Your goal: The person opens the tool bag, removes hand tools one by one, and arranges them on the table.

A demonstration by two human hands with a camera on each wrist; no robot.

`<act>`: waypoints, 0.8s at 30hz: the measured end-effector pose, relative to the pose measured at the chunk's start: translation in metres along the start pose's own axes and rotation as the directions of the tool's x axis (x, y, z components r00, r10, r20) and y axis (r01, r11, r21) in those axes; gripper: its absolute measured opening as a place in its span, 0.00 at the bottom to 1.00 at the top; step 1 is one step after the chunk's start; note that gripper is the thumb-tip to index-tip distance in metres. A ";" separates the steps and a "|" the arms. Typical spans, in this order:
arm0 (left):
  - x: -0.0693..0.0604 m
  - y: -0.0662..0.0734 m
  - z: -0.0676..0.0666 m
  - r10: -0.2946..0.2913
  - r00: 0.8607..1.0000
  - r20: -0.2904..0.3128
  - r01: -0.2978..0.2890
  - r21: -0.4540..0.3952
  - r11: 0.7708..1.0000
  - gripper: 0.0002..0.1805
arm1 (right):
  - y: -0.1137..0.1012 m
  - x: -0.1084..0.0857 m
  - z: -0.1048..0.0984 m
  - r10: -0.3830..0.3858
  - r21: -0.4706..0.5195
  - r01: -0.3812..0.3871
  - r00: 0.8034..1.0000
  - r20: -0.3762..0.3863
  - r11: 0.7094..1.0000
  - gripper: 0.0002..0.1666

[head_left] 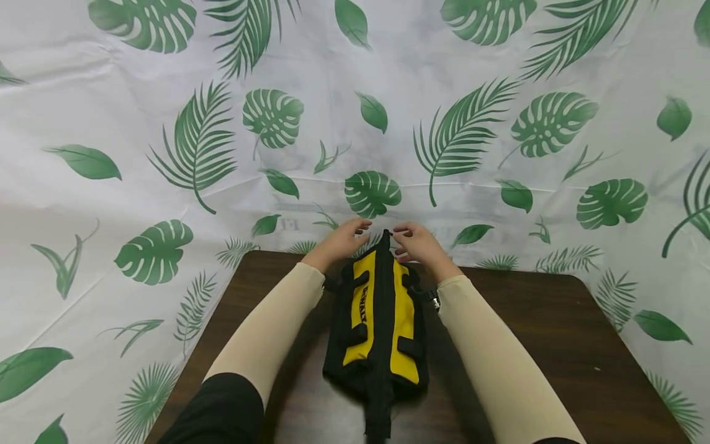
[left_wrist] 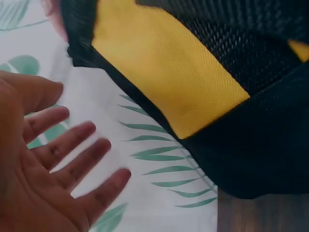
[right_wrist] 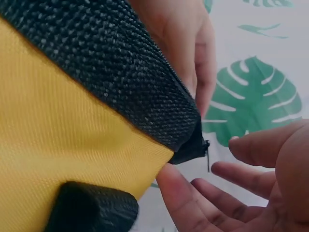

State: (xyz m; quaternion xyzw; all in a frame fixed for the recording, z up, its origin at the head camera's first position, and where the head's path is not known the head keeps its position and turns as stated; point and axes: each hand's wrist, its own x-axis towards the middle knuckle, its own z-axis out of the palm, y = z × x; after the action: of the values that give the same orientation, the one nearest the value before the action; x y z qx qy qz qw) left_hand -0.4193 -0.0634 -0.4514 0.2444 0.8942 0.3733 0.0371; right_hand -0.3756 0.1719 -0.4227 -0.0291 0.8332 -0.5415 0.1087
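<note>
A yellow and black DEWALT tool bag (head_left: 408,308) sits lengthwise on the table, its zipped top facing up and a black strap end toward me. Beside its far end, my left hand (head_left: 342,240) has its fingers loosely spread and holds nothing; the left wrist view shows a gap between that palm (left_wrist: 46,188) and the bag. My right hand (head_left: 420,245) is on the other side of the same end, fingers relaxed. A small zipper pull (right_wrist: 208,153) hangs at the bag's tip, between the right thumb and fingers but not pinched. One right fingertip (right_wrist: 173,186) lies close against the bag's corner; contact is unclear.
The dark brown wooden table (head_left: 532,333) extends to both sides of the bag. Directly behind its far edge hangs a white sheet (head_left: 344,154) printed with green leaves. Black loop handles (head_left: 409,347) stick out from the bag's sides.
</note>
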 end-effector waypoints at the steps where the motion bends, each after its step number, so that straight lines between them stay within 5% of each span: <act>1: 0.003 -0.001 0.002 -0.004 1.000 0.004 0.004 -0.026 1.000 0.29 | 0.000 0.002 0.001 0.003 0.004 -0.003 1.000 -0.001 1.000 0.29; 10: 0.029 0.007 0.012 0.089 0.990 0.109 -0.084 -0.047 0.995 0.26 | 0.004 0.012 0.006 -0.001 -0.036 0.000 1.000 -0.031 0.999 0.22; 16: 0.033 0.013 0.011 0.092 0.994 0.052 -0.096 0.071 0.993 0.19 | 0.005 0.018 0.009 -0.041 -0.051 0.038 0.998 -0.051 0.998 0.14; 24: 0.033 0.009 0.013 0.047 0.999 -0.013 -0.045 0.107 0.993 0.12 | 0.007 0.020 0.009 -0.120 -0.114 0.112 0.990 -0.071 0.987 0.10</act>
State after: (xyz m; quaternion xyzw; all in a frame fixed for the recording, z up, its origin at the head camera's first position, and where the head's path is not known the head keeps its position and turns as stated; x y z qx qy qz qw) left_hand -0.4416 -0.0346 -0.4507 0.2638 0.9072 0.3276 0.0086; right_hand -0.3930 0.1630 -0.4358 -0.0623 0.8622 -0.5009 0.0428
